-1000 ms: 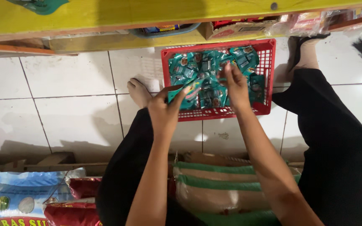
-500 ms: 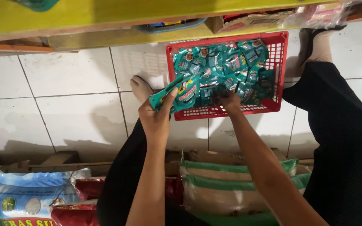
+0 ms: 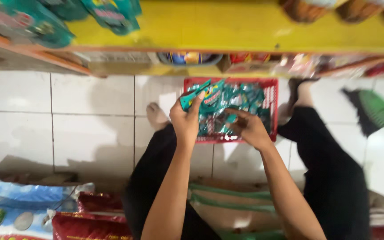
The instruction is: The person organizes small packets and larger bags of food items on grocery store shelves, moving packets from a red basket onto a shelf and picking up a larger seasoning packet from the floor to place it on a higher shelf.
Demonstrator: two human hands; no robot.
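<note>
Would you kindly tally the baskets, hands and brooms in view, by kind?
red basket: 1
hands: 2, the left hand and the right hand
green broom: 1
Total: 4

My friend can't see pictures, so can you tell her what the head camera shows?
A person's left hand lifts a bunch of teal sachets above a red basket full of more, which sits on a white tiled floor. The right hand reaches into the basket, under a yellow shelf.
</note>
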